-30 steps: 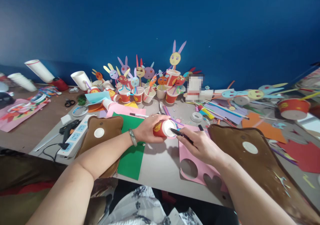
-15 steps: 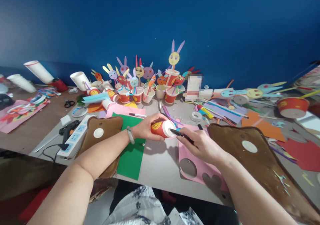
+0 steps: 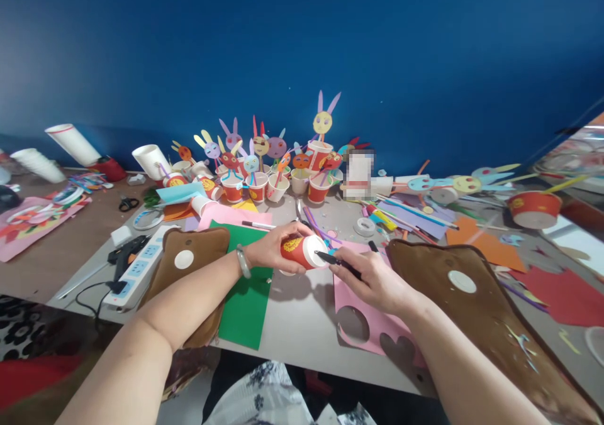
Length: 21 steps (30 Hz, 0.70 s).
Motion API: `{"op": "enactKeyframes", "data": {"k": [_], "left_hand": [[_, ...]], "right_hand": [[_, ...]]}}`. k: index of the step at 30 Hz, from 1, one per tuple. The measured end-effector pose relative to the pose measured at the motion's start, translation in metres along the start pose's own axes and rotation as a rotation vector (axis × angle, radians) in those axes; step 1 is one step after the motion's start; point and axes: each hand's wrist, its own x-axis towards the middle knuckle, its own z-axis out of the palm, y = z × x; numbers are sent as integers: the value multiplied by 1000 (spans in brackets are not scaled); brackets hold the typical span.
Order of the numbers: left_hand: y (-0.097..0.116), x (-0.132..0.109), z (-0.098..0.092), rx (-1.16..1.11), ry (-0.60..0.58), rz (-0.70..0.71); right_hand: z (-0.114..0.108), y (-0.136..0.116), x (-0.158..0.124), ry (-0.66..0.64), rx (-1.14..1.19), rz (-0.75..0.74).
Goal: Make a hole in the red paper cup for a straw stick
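Note:
My left hand (image 3: pixel 274 249) is wrapped round a red paper cup (image 3: pixel 293 253) with a yellow print. The cup lies on its side in the grip, its white base (image 3: pixel 313 249) turned towards my right hand. In my right hand (image 3: pixel 372 277) a slim black pen (image 3: pixel 346 265) is pinched, its tip at the cup's base. Whether the tip presses on the surface I cannot tell. Under my right hand lies pink paper (image 3: pixel 352 305) with round and heart-shaped holes cut out. Green paper (image 3: pixel 245 312) lies below my left wrist.
Several paper cups with rabbit heads, one a red cup (image 3: pixel 321 188), stand along the blue wall. Brown pouches lie left (image 3: pixel 201 249) and right (image 3: pixel 425 287). A white power strip (image 3: pixel 141 268), a glue gun (image 3: pixel 128 255), scissors (image 3: pixel 128 204) and a tape roll (image 3: pixel 365 226) are around.
The camera view has shifted slightly. The pen tip has moved a little across the cup's base, and the cup has turned slightly. Both hands keep their hold.

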Motion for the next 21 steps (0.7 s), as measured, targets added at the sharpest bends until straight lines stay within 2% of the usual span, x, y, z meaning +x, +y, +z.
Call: {"op": "enactKeyframes", "data": {"k": [9, 14, 21], "left_hand": [[2, 0, 1, 15, 7, 21], [2, -1, 2, 1, 1, -2], [1, -1, 2, -43, -33, -41]], "right_hand": [[0, 0, 0, -32, 59, 6], [-1, 0, 0, -34, 75, -14], [-2, -3, 0, -102, 112, 14]]}}
